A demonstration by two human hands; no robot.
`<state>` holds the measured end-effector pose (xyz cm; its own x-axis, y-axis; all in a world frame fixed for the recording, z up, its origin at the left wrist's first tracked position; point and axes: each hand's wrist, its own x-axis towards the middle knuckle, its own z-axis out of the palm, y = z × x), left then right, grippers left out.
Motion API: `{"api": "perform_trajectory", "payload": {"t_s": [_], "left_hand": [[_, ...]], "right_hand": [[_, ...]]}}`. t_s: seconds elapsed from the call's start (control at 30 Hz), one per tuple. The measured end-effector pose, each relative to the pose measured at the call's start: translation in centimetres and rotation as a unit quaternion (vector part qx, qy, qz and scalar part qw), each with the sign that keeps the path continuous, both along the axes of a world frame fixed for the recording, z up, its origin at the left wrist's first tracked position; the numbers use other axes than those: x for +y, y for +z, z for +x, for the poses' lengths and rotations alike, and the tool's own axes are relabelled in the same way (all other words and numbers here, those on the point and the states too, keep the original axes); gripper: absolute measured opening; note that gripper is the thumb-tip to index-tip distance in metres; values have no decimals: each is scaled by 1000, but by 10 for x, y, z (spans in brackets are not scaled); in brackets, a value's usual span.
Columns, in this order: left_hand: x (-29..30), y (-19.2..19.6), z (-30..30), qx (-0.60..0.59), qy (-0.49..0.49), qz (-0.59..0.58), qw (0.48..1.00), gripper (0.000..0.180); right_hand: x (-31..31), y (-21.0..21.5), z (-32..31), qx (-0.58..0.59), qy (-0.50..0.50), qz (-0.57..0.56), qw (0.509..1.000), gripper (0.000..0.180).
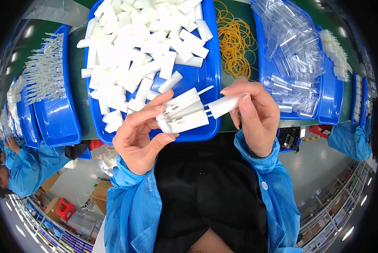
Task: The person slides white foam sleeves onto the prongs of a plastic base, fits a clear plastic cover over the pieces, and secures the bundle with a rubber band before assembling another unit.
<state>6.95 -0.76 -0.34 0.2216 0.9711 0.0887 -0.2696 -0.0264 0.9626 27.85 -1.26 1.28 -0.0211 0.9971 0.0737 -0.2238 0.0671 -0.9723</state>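
My left hand point(139, 133) is closed around the base of a white pronged plastic part point(165, 123), in front of my chest. White foam sleeves point(193, 122) cover some of its prongs, and a bare prong tip sticks out at the upper right. Between thumb and fingers, my right hand point(258, 116) pinches another white foam sleeve point(224, 105). That sleeve's left end meets the thin prong tips; how far they reach inside is hidden. Just beyond both hands, a blue tray point(216, 55) holds a heap of loose white foam sleeves point(142, 50).
Yellow rubber bands point(237, 44) lie on the green table point(77, 67). A blue bin point(262, 63) of clear plastic tubes stands at right. Left, a blue tray point(60, 122) carries rows of thin white pronged parts. Co-workers in blue sleeves point(39, 166) sit at both sides.
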Motion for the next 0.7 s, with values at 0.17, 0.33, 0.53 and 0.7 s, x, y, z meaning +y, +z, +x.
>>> {"api": "perform_trajectory", "payload": {"t_s": [0.17, 0.33, 0.53, 0.7], "left_hand": [[-1, 0, -2, 59, 12, 32, 998, 39], [-1, -4, -8, 83, -1, 66, 994, 43], [1, -2, -9, 92, 15, 93, 991, 42], [3, -2, -9, 101, 5, 116, 988, 43]], "right_hand": [[-1, 4, -6, -117, -32, 38, 992, 19], [-1, 10, -15, 30, -48, -46, 997, 14], [2, -4, -15, -98, -54, 86, 990, 15], [3, -5, -18, -75, 12, 79, 994, 17]]}}
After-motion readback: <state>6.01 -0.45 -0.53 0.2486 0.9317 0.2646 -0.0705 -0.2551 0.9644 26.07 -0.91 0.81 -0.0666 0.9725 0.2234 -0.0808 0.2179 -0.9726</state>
